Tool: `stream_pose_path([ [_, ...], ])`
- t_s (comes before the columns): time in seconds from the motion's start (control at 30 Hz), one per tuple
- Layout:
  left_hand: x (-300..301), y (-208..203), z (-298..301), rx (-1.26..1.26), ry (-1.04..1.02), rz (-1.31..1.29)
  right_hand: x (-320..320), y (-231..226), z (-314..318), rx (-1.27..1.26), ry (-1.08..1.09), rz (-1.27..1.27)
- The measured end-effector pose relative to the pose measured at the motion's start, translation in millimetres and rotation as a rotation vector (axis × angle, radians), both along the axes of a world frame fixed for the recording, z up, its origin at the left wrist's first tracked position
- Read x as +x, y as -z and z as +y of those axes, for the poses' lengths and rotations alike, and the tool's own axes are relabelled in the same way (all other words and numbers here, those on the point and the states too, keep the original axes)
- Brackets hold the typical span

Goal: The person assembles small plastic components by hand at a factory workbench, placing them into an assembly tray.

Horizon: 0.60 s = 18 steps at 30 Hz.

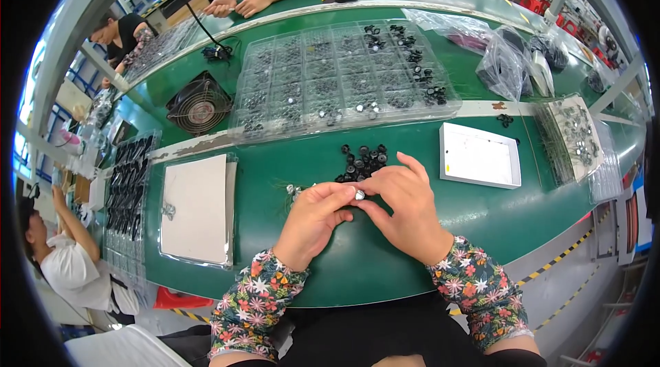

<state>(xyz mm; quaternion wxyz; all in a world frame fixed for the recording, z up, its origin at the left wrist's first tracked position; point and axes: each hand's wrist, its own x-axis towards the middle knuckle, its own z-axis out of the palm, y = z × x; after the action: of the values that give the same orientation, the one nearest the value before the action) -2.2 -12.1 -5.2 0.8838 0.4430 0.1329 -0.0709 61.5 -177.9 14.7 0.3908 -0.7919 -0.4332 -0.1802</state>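
Note:
My left hand [313, 216] and my right hand [407, 207] meet over the green table, fingertips together. Between them they pinch a small round part with a shiny silver face [359, 195]; its lower side is hidden by my fingers. Just beyond my fingertips lies a loose heap of small round black parts [362, 160]. Beside my left hand sit a few small silver parts with thin wires [293, 191], partly covered by that hand.
A transparent compartment tray [313, 123] with small parts spans the far side. To the right are a shallow white box [479, 156] and stacked trays [574, 140]; to the left, a beige board [196, 209], black parts on a tray [128, 185] and a fan [200, 103]. Co-workers sit opposite and left.

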Motion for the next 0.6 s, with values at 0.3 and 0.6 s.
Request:
stream_pose_path([
  [0.3,1.2,-6.6,-2.4,0.174,0.035,-0.064,-0.5,0.4,-6.6,0.0,0.009,-0.015],
  [0.6,5.6,-13.7,13.7,0.757,-0.281,-0.351,19.5,-2.4,-23.3,0.257,0.016,0.379],
])
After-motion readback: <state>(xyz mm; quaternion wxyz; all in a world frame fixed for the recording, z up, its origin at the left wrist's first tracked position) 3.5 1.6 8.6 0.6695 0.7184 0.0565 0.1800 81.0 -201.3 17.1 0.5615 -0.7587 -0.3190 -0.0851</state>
